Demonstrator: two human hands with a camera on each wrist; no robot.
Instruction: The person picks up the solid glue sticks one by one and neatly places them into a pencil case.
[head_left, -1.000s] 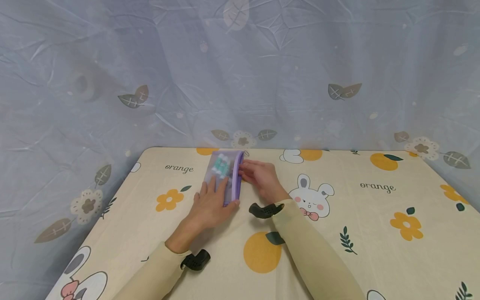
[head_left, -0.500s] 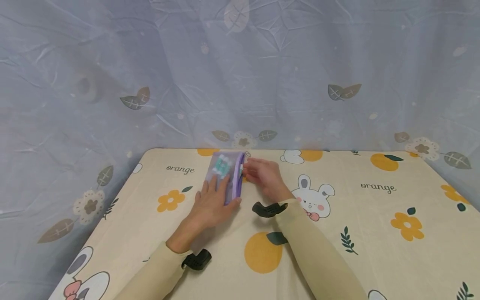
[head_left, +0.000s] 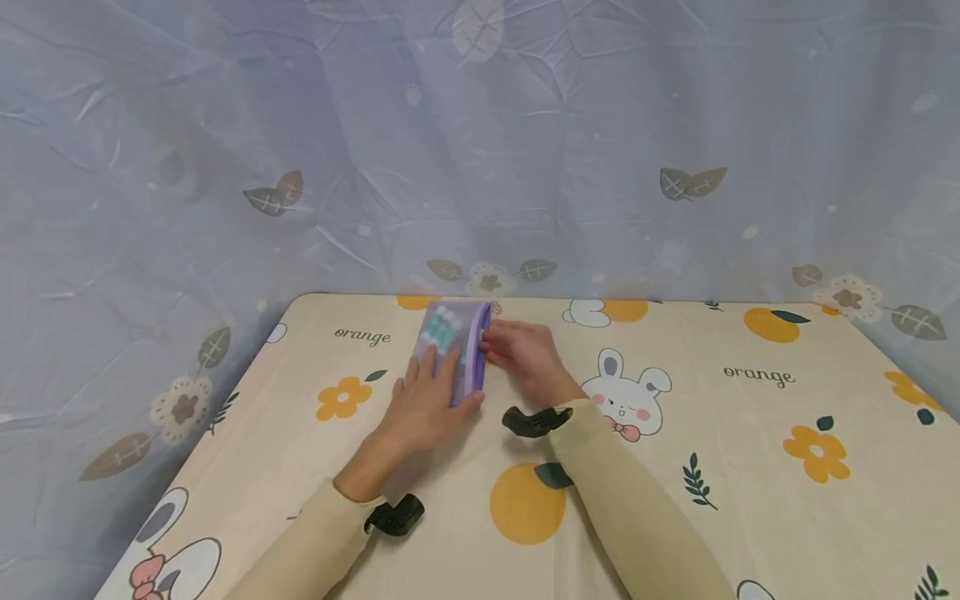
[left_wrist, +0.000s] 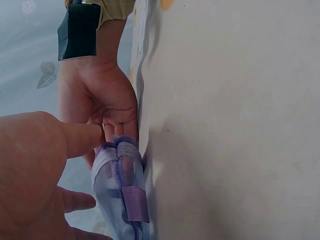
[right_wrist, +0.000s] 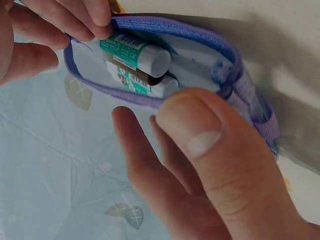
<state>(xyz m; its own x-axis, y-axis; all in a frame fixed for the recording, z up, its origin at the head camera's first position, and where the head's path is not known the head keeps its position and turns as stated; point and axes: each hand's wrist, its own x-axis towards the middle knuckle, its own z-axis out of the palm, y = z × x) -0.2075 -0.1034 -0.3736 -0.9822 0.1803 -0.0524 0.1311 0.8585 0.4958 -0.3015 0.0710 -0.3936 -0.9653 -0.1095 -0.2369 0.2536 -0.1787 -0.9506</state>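
A translucent pencil pouch (head_left: 442, 325) with a purple zipper edge lies on the table, its mouth facing right. Several green-and-white tubes that look like glue sticks (right_wrist: 134, 54) are inside; the right wrist view shows two by their white caps. My left hand (head_left: 422, 408) rests on the pouch, fingers spread, thumb by the near end of the zipper edge. At the pouch's mouth is my right hand (head_left: 528, 358), its thumb and fingers apart with nothing seen between them. The thumb (right_wrist: 195, 125) covers part of the purple rim, so any contact there is hidden.
A cream tablecloth (head_left: 637, 508) printed with oranges, rabbits and flowers covers the table. Behind its back edge hangs a grey-blue curtain (head_left: 600, 150) with leaf prints. A purple fabric tab (left_wrist: 135, 202) sticks out at one end of the pouch.
Half a second ago a white-and-green end showed at my right fingertips by the pouch's mouth; that green is now out of sight. The left hand stays on the pouch.
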